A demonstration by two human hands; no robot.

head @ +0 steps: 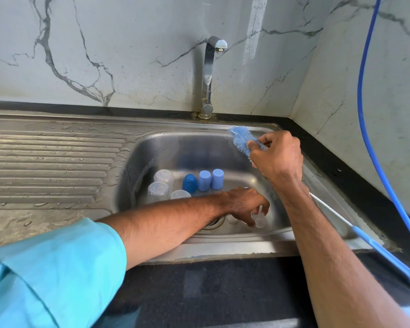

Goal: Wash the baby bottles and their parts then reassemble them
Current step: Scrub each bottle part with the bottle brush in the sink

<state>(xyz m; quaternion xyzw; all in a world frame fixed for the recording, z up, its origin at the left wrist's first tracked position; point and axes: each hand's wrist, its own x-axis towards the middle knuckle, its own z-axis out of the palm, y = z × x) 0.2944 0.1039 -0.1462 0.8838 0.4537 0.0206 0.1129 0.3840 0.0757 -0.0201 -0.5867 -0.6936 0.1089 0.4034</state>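
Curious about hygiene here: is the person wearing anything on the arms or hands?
No gloves: the left hand and right hand are bare, with no watch or bracelet at either wrist. A loose turquoise sleeve covers the left upper arm down to about the elbow; both forearms are bare. No sleeve shows on the right arm in this view.

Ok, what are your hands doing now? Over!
Right hand grips bottle brush by the bristles. Left hand pinches clear part near the drain. Bottles and blue caps stand in the sink. Nothing blocking.
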